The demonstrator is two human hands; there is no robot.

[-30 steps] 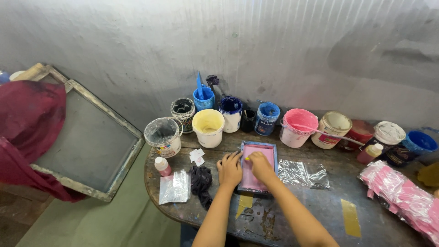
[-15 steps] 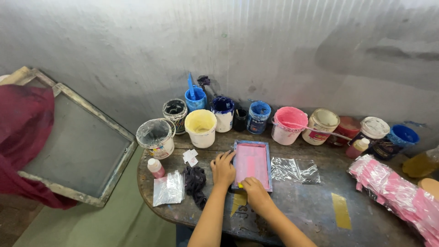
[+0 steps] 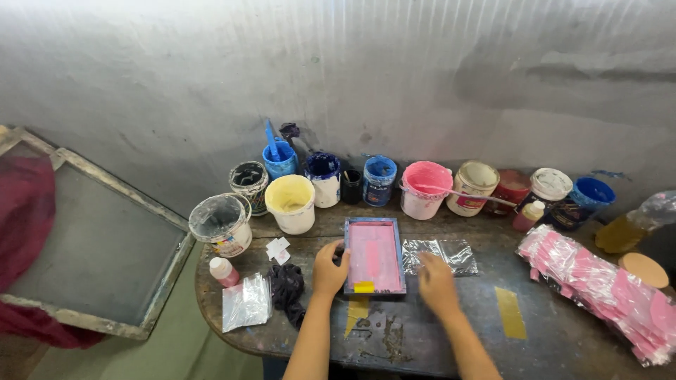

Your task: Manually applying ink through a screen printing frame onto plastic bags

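Note:
A small blue-framed printing screen [image 3: 374,255] with a pink-inked mesh lies flat on the stained worktable [image 3: 549,331]. My left hand [image 3: 329,267] grips the frame's left edge, thumb on top. My right hand [image 3: 436,283] hovers just right of the frame, fingers loosely spread and holding nothing, beside a crinkled clear plastic sheet [image 3: 440,254]. A strip of yellow tape [image 3: 363,286] sits on the frame's near edge.
Paint tubs line the wall: clear [image 3: 221,223], yellow [image 3: 291,203], blue [image 3: 280,158], pink [image 3: 425,189], several more to the right. A dark rag [image 3: 287,285], plastic bag [image 3: 245,302] and small bottle [image 3: 224,271] lie left. Pink packets [image 3: 598,281] are stacked right. A large screen frame [image 3: 91,243] leans at left.
My right hand lifted off the pink screen and moved right, off the frame. My left hand stays on the left edge. The camera view shifted slightly.

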